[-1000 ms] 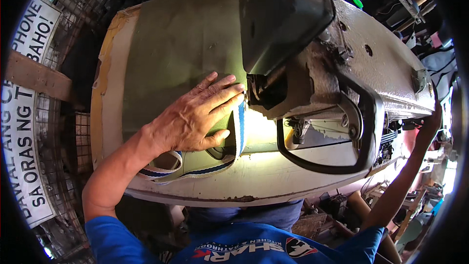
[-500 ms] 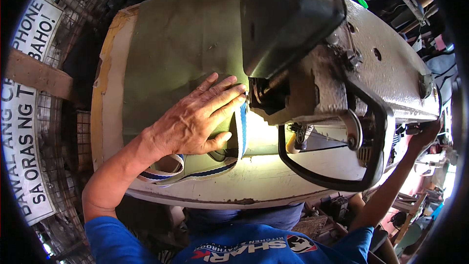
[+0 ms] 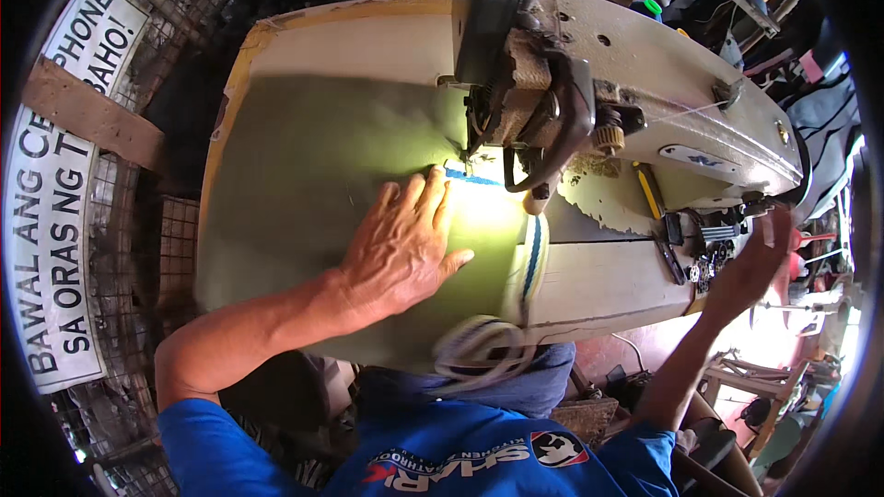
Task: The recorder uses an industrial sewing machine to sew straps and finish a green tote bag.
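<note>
Tabletop (image 3: 350, 46): pale strip at far edge, left of sewing machine (image 3: 681, 64); olive fabric (image 3: 295, 166): left of machine, smooth, reaching near edge; blue-white strap (image 3: 533, 262): before machine, loop blurred; left hand (image 3: 396, 244): flat on fabric, fingers slightly apart; right hand (image 3: 767, 248): machine's right end, finger state cannot be told.

Pale worktable (image 3: 599, 281), olive-green sheet (image 3: 304, 184) overhanging its near edge, sewing machine (image 3: 658, 64) standing on top
</note>
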Tool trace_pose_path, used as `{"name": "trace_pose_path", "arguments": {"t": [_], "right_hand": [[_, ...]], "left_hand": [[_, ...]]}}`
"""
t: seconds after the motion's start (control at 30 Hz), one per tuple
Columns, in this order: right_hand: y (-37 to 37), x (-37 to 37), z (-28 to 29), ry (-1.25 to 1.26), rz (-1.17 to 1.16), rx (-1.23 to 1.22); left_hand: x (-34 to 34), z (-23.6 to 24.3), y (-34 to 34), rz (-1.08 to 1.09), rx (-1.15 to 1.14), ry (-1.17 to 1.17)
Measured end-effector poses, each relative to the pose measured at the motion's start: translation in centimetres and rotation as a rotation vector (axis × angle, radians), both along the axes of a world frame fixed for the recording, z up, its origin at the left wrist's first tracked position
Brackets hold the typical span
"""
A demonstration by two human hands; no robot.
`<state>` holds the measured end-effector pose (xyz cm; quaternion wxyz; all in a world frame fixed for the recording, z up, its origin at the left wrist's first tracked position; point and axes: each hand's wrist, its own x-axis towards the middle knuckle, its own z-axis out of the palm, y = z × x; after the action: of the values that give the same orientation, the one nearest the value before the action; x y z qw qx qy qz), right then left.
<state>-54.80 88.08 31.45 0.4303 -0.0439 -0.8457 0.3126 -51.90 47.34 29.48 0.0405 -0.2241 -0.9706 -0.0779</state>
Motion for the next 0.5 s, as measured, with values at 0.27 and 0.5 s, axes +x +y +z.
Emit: {"name": "trace_pose_path", "arguments": {"t": [0.27,0.5], "right_hand": [[-17.9,-0.2,-1.6,-0.217,0.91,0.544],[-19.3,-3.4,-3.6,-0.185,0.972,0.794]], "left_hand": [[-4.2,-1.8,-2.9,-0.313,0.278,0.161],[-7.2,-1.6,-5.6,-0.584,0.223,0.132]]}}
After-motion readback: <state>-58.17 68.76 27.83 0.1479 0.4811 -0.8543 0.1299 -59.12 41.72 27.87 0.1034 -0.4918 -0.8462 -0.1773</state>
